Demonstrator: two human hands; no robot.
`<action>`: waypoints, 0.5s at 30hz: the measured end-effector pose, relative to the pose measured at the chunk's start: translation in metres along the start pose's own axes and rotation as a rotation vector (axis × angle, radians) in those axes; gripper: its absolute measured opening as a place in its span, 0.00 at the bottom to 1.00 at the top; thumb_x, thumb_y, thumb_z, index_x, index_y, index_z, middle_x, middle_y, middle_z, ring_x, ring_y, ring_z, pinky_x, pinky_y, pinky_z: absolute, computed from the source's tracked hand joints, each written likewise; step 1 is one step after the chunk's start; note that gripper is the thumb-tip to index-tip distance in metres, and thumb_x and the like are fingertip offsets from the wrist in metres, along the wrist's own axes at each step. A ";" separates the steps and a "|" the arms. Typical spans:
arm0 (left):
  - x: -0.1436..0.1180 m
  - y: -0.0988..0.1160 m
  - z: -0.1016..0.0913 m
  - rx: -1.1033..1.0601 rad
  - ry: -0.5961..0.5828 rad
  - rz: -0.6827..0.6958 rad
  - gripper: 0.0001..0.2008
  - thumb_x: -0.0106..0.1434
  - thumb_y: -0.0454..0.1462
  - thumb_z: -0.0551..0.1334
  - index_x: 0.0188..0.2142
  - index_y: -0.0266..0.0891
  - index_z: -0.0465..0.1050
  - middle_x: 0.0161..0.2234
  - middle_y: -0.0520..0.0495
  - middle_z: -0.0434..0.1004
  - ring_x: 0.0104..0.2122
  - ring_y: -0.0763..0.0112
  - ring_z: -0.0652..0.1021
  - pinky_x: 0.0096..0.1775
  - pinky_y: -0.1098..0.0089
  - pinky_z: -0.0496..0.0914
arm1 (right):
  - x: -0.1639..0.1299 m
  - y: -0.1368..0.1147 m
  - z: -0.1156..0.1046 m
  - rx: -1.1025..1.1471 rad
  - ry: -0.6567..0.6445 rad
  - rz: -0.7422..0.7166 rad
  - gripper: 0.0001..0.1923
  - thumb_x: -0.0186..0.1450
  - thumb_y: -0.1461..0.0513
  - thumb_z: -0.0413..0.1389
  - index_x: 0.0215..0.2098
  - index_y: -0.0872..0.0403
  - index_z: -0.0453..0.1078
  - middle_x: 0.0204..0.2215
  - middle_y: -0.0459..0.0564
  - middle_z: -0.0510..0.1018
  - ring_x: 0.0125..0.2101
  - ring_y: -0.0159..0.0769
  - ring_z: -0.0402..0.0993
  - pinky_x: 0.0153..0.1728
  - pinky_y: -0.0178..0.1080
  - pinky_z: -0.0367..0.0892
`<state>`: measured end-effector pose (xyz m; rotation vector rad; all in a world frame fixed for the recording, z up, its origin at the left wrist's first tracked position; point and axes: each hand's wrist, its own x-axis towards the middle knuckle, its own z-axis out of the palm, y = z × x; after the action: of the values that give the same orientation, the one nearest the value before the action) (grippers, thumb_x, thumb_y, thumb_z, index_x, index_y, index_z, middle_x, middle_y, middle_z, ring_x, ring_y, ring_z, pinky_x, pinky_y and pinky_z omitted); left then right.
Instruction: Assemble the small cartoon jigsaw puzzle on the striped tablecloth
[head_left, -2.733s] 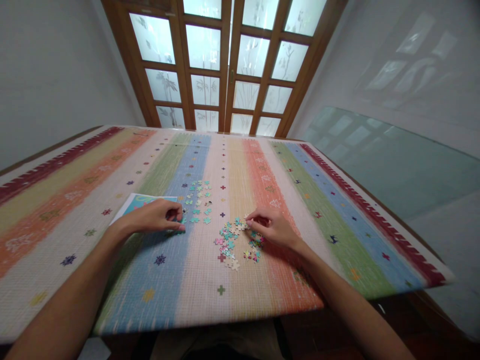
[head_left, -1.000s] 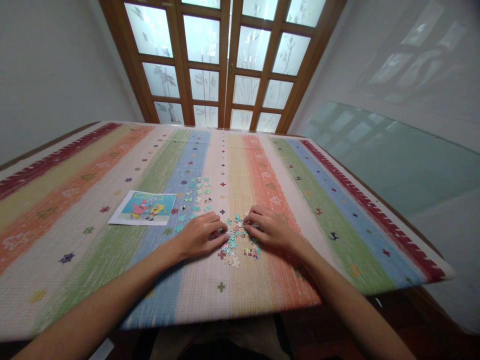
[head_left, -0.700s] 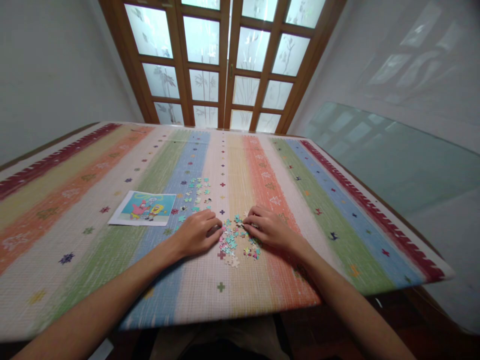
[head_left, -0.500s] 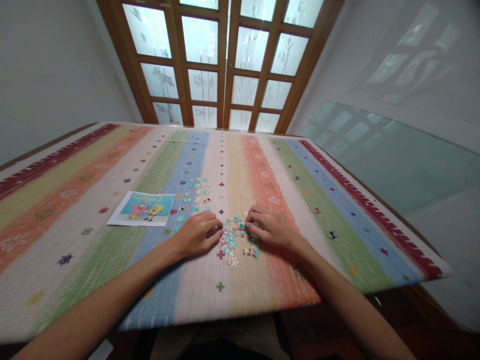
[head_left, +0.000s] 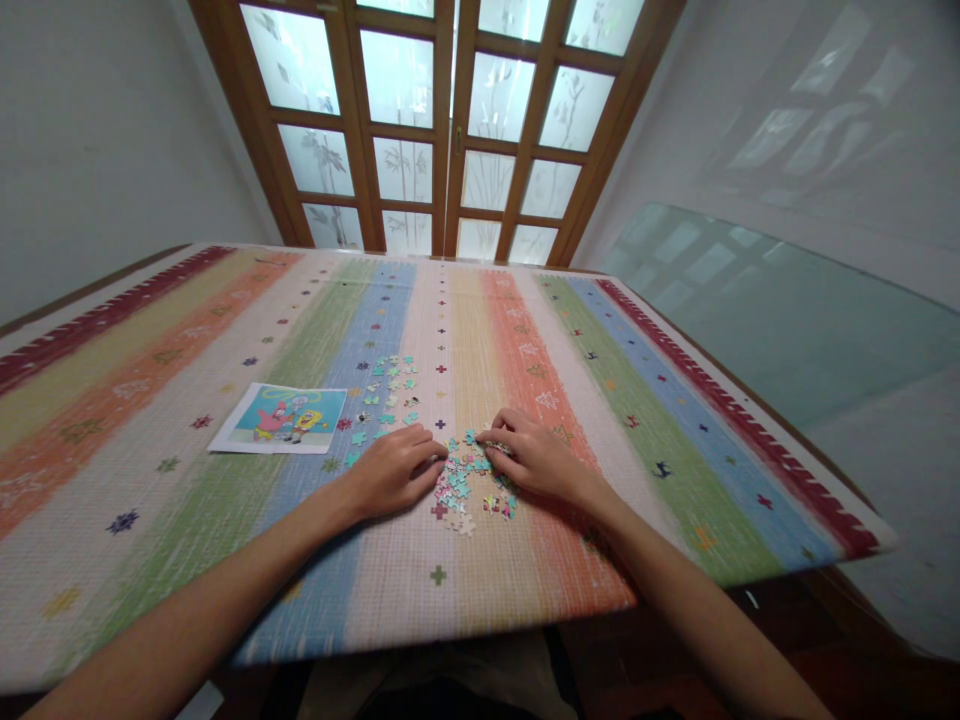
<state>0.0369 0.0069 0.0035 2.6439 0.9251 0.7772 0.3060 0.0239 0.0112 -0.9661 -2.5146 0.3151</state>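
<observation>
A loose pile of small jigsaw puzzle pieces [head_left: 459, 485], mostly turquoise, pink and cream, lies on the striped cloth between my hands. My left hand [head_left: 397, 468] rests at the pile's left edge, its fingers curled and the thumb close to the index finger; whatever they hold is hidden. From the other side my right hand [head_left: 532, 455] reaches over the upper right of the pile. Its index finger and thumb are apart and touch pieces there. Beyond my left hand, turquoise puzzle pieces [head_left: 386, 420] lie spread out singly in loose rows.
A printed cartoon picture [head_left: 281, 418] lies flat to the left of the spread pieces. The striped tablecloth [head_left: 637, 540] covers the table, whose near edge runs below my forearms. Glazed wooden doors [head_left: 446, 130] stand behind the table, and a glass panel [head_left: 787, 300] leans at the right wall.
My right hand has shifted slightly left over the pile, with its index finger reaching further in. My left hand stays at about the same spot beside the pieces.
</observation>
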 end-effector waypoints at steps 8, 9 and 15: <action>0.000 -0.001 0.000 0.048 0.017 0.005 0.09 0.72 0.36 0.56 0.41 0.38 0.75 0.31 0.47 0.73 0.31 0.67 0.72 0.36 0.65 0.68 | 0.000 -0.001 -0.001 0.052 -0.034 -0.053 0.13 0.70 0.66 0.53 0.47 0.49 0.77 0.38 0.53 0.73 0.40 0.41 0.69 0.43 0.44 0.68; 0.000 -0.001 0.000 0.052 0.018 0.008 0.09 0.72 0.36 0.56 0.41 0.38 0.75 0.31 0.47 0.73 0.31 0.67 0.72 0.36 0.65 0.68 | 0.000 -0.002 -0.001 0.066 -0.037 -0.052 0.13 0.70 0.66 0.53 0.47 0.49 0.77 0.38 0.53 0.73 0.41 0.41 0.70 0.43 0.44 0.69; 0.001 0.000 -0.001 0.066 0.030 0.011 0.11 0.73 0.36 0.54 0.41 0.38 0.75 0.30 0.47 0.72 0.30 0.67 0.71 0.36 0.65 0.67 | 0.000 0.001 -0.002 0.048 0.005 0.049 0.09 0.71 0.62 0.55 0.43 0.54 0.78 0.39 0.55 0.73 0.42 0.43 0.71 0.44 0.46 0.69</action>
<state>0.0369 0.0071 0.0044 2.7032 0.9604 0.8051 0.3071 0.0250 0.0122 -1.0096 -2.4699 0.3861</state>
